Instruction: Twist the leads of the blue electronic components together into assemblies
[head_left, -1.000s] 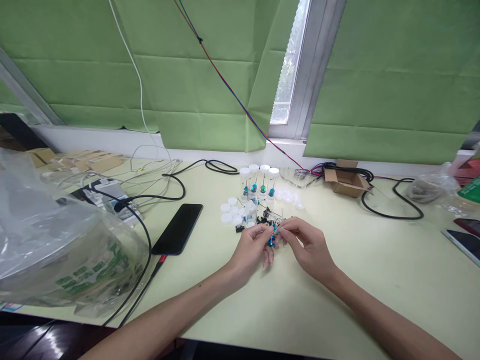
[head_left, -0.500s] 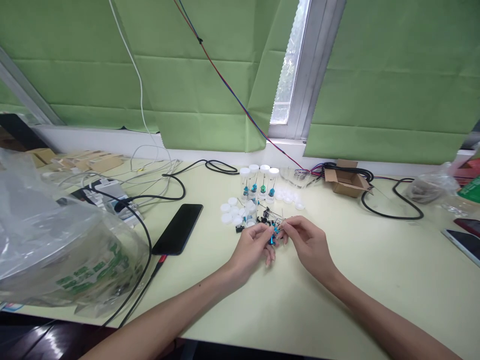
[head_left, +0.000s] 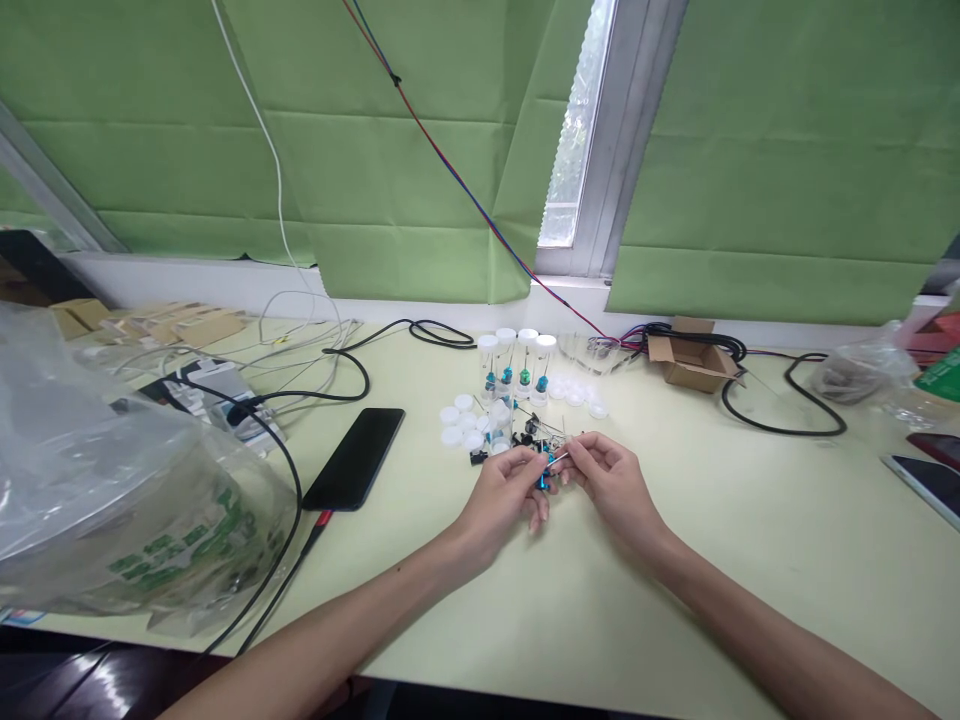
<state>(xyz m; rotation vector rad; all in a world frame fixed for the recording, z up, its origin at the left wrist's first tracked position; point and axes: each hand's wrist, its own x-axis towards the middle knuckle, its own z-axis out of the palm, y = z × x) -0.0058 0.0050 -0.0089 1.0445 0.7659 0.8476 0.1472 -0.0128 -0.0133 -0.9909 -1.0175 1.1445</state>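
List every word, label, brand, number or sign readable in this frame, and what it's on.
None can be read.
Green printing on the clear plastic bag: characters present, too blurred to quote.
Black phone: screen dark, no text visible.
White caps and small blue piece: no lettering can be made out.

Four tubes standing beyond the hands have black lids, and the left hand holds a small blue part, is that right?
Not quite: the head view shows white lids, not black, on the four tubes standing there. The left hand does hold a small blue part.
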